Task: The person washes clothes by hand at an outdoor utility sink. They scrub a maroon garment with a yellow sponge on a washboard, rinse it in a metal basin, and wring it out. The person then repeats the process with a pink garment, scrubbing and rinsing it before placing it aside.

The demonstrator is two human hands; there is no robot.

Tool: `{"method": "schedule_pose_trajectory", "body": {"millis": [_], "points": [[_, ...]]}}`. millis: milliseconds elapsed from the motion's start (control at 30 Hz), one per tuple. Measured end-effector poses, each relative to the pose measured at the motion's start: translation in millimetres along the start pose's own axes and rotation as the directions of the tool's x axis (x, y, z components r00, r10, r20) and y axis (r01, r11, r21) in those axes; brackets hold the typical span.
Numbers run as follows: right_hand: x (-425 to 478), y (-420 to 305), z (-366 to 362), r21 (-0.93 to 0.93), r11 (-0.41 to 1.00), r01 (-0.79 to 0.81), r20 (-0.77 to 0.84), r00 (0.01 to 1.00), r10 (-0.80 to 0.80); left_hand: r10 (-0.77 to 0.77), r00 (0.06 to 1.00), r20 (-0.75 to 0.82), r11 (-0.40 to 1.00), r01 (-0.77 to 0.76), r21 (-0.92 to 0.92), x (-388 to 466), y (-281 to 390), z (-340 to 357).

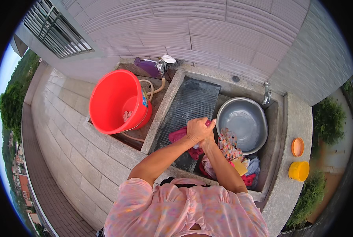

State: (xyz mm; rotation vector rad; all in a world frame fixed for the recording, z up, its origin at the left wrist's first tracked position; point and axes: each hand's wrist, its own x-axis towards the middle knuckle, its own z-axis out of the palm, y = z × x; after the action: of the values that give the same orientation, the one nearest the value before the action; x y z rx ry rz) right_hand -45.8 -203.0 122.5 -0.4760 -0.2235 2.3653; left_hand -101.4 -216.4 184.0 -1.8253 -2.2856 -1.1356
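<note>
Both my hands are together over the ribbed washboard (191, 94) of a stone laundry sink. My left hand (196, 129) is shut on a crimson cloth (177, 135), part of which hangs out to the left over the ridges. Close against it, my right hand (208, 139) grips the same cloth; its fingers are partly hidden. A metal basin (244, 124) stands in the sink to the right. Beside my right forearm lie a floral cloth (230, 145), a heap of other garments (253, 169) and a yellow block (239, 167), perhaps soap.
A red bucket (112, 100) with a small pale cloth inside stands left of the sink, near a beige hose (158, 89). The tap (266, 94) rises at the back right. On the right ledge are a yellow tub (298, 171) and an orange lid (298, 147).
</note>
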Motion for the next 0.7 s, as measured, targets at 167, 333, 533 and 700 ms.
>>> {"method": "schedule_pose_trajectory", "body": {"millis": [167,333,533,700], "points": [[-14,-1,19,-0.278,0.938,-0.206,-0.426,0.902,0.072,-0.017,0.999,-0.040,0.997,0.015,-0.071,-7,-14,-3],[-12,-26,33,-0.316,0.923,-0.219,-0.333,0.937,0.108,-0.439,0.898,-0.007,0.894,0.436,-0.104,29,-56,-24],[-20,-69,-20,-0.867,0.483,0.118,0.126,0.992,-0.017,-0.498,0.846,0.191,0.244,0.348,-0.905,53,-33,-107],[-20,-81,-80,-0.920,-0.165,0.354,0.366,0.929,-0.048,-0.314,0.915,0.251,0.113,0.299,-0.947,40,-11,-153]]}}
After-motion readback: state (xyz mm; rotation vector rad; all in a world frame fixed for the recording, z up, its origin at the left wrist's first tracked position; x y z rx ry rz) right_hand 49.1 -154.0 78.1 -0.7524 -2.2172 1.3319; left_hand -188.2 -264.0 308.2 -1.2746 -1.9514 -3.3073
